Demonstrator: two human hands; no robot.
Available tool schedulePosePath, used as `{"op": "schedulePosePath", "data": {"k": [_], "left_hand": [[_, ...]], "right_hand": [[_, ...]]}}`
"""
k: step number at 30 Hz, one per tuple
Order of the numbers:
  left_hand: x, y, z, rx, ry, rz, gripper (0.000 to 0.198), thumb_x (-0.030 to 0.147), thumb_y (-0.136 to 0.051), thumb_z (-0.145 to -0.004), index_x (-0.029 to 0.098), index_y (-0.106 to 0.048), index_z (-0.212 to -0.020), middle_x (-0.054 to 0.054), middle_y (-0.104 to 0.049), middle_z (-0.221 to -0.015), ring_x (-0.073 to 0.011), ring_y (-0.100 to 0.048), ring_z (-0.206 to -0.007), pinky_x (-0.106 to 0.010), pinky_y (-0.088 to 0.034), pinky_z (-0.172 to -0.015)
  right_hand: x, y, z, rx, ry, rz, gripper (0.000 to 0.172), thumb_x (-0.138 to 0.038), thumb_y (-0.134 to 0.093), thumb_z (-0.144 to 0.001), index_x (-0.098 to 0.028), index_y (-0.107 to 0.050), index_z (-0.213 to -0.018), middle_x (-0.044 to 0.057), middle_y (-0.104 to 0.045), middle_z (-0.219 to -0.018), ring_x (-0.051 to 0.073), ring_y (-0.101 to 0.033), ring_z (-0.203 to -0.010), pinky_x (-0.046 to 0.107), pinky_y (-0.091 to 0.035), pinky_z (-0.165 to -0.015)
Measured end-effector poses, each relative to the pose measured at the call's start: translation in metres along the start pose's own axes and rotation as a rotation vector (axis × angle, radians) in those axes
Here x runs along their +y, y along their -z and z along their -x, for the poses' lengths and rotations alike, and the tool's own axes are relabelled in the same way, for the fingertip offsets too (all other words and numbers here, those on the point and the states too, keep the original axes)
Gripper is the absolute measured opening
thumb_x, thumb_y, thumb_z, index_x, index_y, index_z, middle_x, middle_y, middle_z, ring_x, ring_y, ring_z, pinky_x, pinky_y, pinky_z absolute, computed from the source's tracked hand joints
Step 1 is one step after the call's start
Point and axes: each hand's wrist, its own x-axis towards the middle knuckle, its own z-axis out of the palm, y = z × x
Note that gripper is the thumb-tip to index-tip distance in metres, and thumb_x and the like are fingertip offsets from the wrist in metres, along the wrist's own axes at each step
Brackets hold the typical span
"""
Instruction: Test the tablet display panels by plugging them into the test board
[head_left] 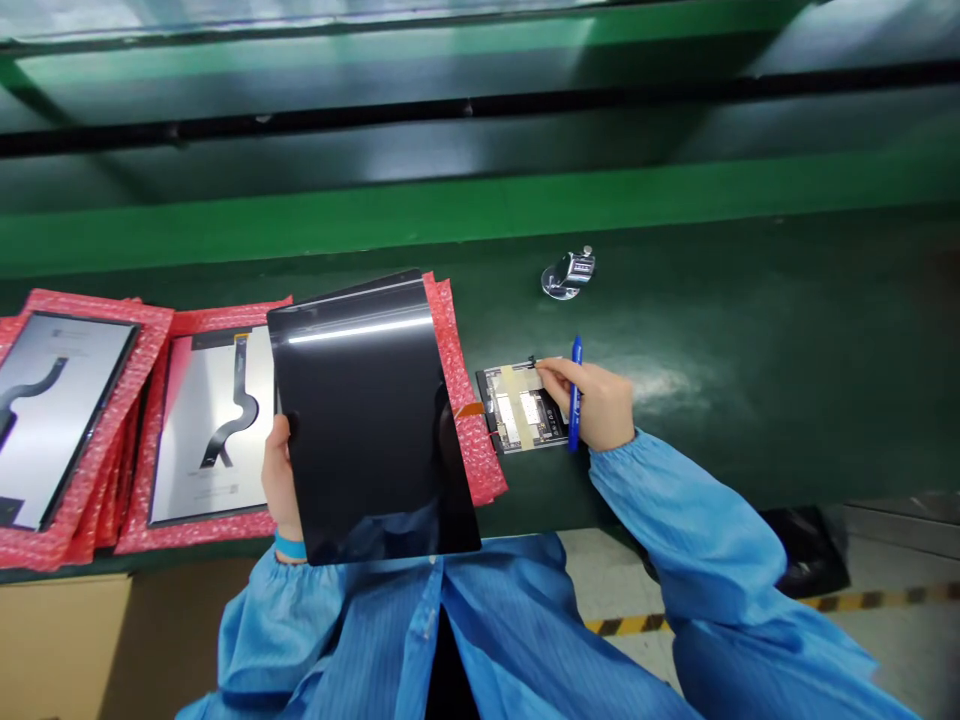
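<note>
My left hand (282, 478) is closed on the left edge of a glossy black display panel (367, 430), tilted up above the bench; the fingers behind it are hidden. My right hand (600, 405) is closed, with a blue pen (575, 400) tucked in it. Its thumb and fingertips touch the upper right of a small circuit board (519, 408) with yellowish tape across it. A tiny black piece shows at those fingertips. An orange flat cable (470, 409) runs between the panel's right edge and the board.
Pink bubble-wrap sheets (469, 440) lie under the held panel. On the left, silver-backed display panels (71, 400) with black flex cables rest on more bubble wrap. A chrome tally counter (570, 273) stands on the green bench (750, 350). A cardboard box (60, 640) is below.
</note>
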Motion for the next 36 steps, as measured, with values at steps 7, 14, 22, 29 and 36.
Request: {"op": "schedulePosePath", "data": {"k": [7,14,22,29,36], "left_hand": [[-0.002,-0.005,0.008,0.073,-0.089,-0.115,0.025,0.032,-0.059,-0.092,0.017,-0.076,-0.103,-0.002,-0.079,-0.096,-0.0237,-0.063,-0.123,-0.033,-0.044,-0.113],[-0.013,-0.004,0.03,0.074,-0.129,-0.15,0.02,0.033,-0.064,-0.088,0.02,-0.079,-0.09,-0.001,-0.08,-0.094,-0.0225,-0.056,-0.134,-0.029,-0.043,-0.115],[-0.026,0.009,0.041,-0.148,-0.094,-0.077,0.022,0.034,-0.07,-0.084,0.027,-0.08,-0.102,0.004,-0.079,-0.105,-0.0281,-0.063,-0.125,-0.039,-0.054,-0.106],[-0.029,0.012,0.053,-0.092,-0.161,-0.039,0.019,0.028,-0.072,-0.081,0.028,-0.08,-0.098,0.004,-0.08,-0.097,-0.0281,-0.068,-0.118,-0.041,-0.055,-0.104],[-0.025,0.015,0.051,-0.157,-0.031,-0.089,0.025,0.043,-0.071,-0.081,0.023,-0.08,-0.094,-0.003,-0.079,-0.088,-0.0318,-0.074,-0.099,-0.045,-0.06,-0.092]], "right_hand": [[-0.013,0.009,-0.003,0.101,-0.084,-0.122,0.025,-0.031,-0.056,-0.096,-0.019,-0.076,-0.089,0.004,-0.074,-0.071,0.019,-0.071,-0.062,0.029,-0.054,-0.061],[-0.115,0.037,0.005,-0.044,-0.252,-0.886,0.063,-0.036,-0.06,-0.098,-0.023,-0.036,-0.155,0.011,-0.069,-0.129,0.025,-0.072,-0.109,0.041,-0.061,-0.093],[-0.141,0.027,0.002,-0.003,-0.326,-0.782,0.045,-0.031,-0.049,-0.102,-0.024,-0.051,-0.146,0.007,-0.069,-0.129,0.025,-0.07,-0.112,0.037,-0.063,-0.087],[-0.151,0.027,0.004,-0.015,-0.337,-0.642,0.077,-0.047,-0.079,-0.08,-0.025,-0.049,-0.148,0.007,-0.075,-0.115,0.029,-0.074,-0.097,0.038,-0.064,-0.077],[-0.145,0.035,0.008,-0.049,-0.246,-0.785,0.07,-0.042,-0.065,-0.09,-0.018,-0.043,-0.152,0.011,-0.069,-0.13,0.03,-0.069,-0.115,0.039,-0.06,-0.091]]}}
